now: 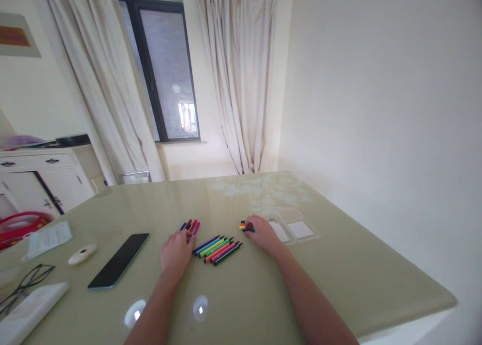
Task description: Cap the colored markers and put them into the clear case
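Near the middle of the table, my left hand (176,250) is closed around the near ends of several felt-tip pens (195,228) in dark blue, dark red, red and pink. Its fingertips are partly hidden. Beside it on the right lies a slanted row of uncapped felt-tip pens (218,249) in several colours, dark tips pointing away to the right. My right hand (261,232) is curled with its fingers on a small group of coloured pen caps (242,226), red, yellow, green and dark blue among them. Its palm side is hidden.
An open clear plastic case (300,229) with white inserts lies just right of my right hand. To the left are a phone (119,261), a white oval object (82,254), a face mask (48,238), glasses (28,282) and a white slab-like object (33,310). A wall borders the table's right.
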Available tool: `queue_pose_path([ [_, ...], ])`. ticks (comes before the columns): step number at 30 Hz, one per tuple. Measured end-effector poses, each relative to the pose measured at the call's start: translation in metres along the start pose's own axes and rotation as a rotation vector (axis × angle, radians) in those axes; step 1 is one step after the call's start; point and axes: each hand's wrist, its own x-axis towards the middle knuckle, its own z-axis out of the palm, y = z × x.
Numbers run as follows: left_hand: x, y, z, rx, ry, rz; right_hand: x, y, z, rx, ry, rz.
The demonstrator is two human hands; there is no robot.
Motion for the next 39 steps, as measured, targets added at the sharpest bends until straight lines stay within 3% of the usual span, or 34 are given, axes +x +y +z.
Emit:
queue_pose_path([
  [6,0.002,0.002,0.002,-0.074,0.047,0.091,0.001,0.001,0.007,-0.030,0.030,-0.001],
  [15,0.001,0.020,0.009,-0.337,0.100,0.335,0.000,-0.004,0.008,-0.061,0.072,0.014],
  [19,-0.005,0.034,0.008,-0.399,0.095,0.455,-0.002,-0.015,0.007,0.047,0.132,-0.105],
  [24,-0.018,0.049,-0.001,-0.413,0.053,0.531,-0.003,-0.034,0.010,0.020,0.062,-0.289],
  [30,-0.025,0.056,-0.012,-0.269,-0.061,0.499,-0.004,-0.041,0.007,-0.062,0.029,-0.349],
  [35,-0.028,0.066,-0.014,-0.171,-0.078,0.425,-0.002,-0.036,0.005,-0.110,0.053,-0.415],
  [39,-0.022,0.055,-0.015,-0.100,-0.065,0.252,0.001,-0.017,-0.004,-0.051,0.136,-0.301],
])
